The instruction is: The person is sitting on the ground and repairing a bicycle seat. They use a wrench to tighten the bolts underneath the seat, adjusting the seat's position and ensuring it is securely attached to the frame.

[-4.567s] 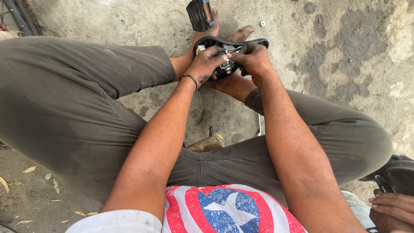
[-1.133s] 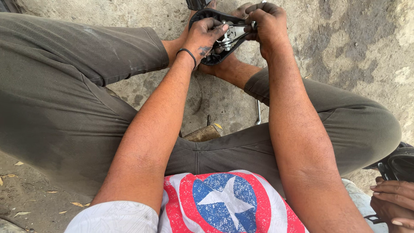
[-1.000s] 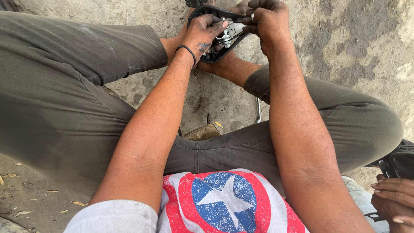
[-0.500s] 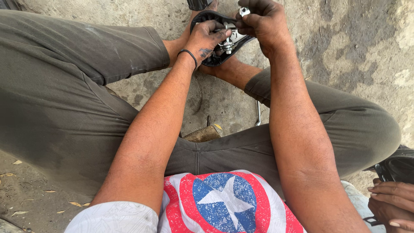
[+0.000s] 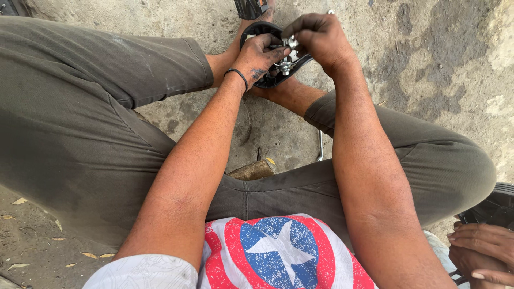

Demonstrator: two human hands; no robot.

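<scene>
The left hand (image 5: 262, 56) clasps the black saddle (image 5: 270, 80), propped upside down on the person's feet, while the right hand (image 5: 316, 37) pinches the metal clamp (image 5: 285, 61) under it, so the left should brace firmly as the right fingers work squarely.

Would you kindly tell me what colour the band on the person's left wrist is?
The wrist band is black, a thin loop just behind the left hand; the head view shows it.
</scene>
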